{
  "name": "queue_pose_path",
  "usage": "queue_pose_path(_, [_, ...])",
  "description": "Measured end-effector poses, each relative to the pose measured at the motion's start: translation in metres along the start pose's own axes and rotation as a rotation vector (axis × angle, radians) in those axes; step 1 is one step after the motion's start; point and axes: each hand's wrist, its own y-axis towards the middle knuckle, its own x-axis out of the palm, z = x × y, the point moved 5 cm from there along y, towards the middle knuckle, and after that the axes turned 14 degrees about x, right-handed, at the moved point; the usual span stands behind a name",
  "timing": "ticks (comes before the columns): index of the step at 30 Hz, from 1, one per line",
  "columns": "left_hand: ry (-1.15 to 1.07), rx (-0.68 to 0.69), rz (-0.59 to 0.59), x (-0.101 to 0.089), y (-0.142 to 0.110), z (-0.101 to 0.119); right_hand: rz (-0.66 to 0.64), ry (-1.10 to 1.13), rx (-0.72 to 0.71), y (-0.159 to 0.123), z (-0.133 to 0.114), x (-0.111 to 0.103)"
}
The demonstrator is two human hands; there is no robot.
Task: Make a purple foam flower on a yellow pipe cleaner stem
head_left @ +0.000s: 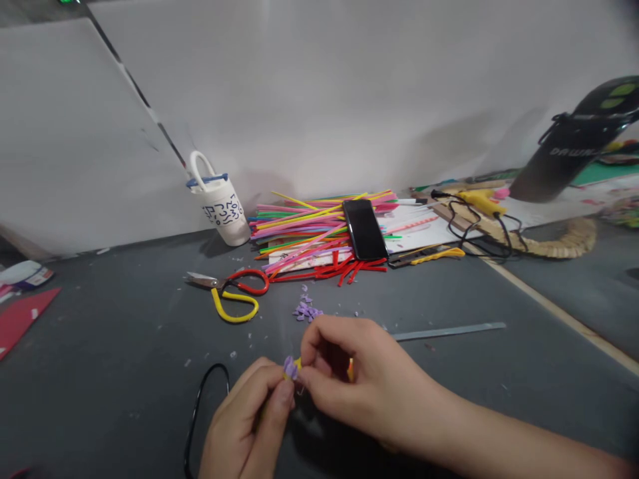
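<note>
Between the thumb and forefinger of my left hand (252, 416) is a small purple piece (290, 367) with some yellow beside it, like a tiny flower. My right hand (367, 376) meets it from the right, thumb and forefinger closed at the yellow part. A bit of yellow also shows behind the right fingers; what it belongs to is hidden. Just beyond my hands lies a little heap of purple scraps (305, 310). Scissors (232, 293) with one red and one yellow handle rest farther left, blades pointing left.
A white cup (222, 209) stands by the wall. Beside it are many coloured strips (299, 223) under a black phone (366, 229). A yellow glue gun (482, 201) with black cord, a dark bottle (559, 153) and a grey strip (449, 331) lie rightward. A black cable (196, 406) curves at left.
</note>
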Motion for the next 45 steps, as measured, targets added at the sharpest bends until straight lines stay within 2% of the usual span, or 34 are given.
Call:
queue_pose_path(4, [-0.164,-0.157,0.041,-0.001,-0.002,-0.012,-0.054,0.174,0.008,0.001,-0.005,-0.009])
queue_pose_path(10, [-0.522,-0.375,-0.039,0.009,-0.006,-0.024,-0.209,0.220,-0.010,0.003,-0.004,-0.001])
queue_pose_path(14, [-0.614,-0.458,-0.074,0.014,-0.009,-0.028,-0.192,0.176,-0.028,0.001,-0.003,0.004])
queue_pose_path(18, [-0.648,-0.458,-0.072,0.016,-0.008,-0.027,-0.159,0.124,-0.028,0.000,-0.004,0.005])
queue_pose_path(24, [-0.711,-0.456,-0.044,0.017,-0.007,-0.026,-0.021,-0.032,-0.191,-0.001,-0.009,0.000])
queue_pose_path(27, [-0.641,-0.366,-0.011,0.010,-0.004,-0.026,0.002,-0.051,-0.272,-0.003,-0.011,-0.001])
queue_pose_path(29, [-0.535,-0.242,0.014,0.002,0.001,-0.023,0.007,-0.049,-0.299,-0.003,-0.012,-0.003])
queue_pose_path(35, [0.044,0.342,-0.042,-0.016,0.009,0.006,0.021,-0.007,-0.186,-0.001,-0.013,-0.016])
queue_pose_path(38, [0.269,0.572,-0.046,-0.019,0.004,0.019,-0.005,0.050,-0.122,0.001,-0.013,-0.021])
queue_pose_path(41, [0.387,0.686,-0.037,-0.019,0.000,0.023,-0.051,0.139,-0.040,0.005,-0.009,-0.022])
queue_pose_path(45, [0.455,0.745,-0.069,-0.018,-0.002,0.024,-0.071,0.246,0.037,0.009,-0.003,-0.022])
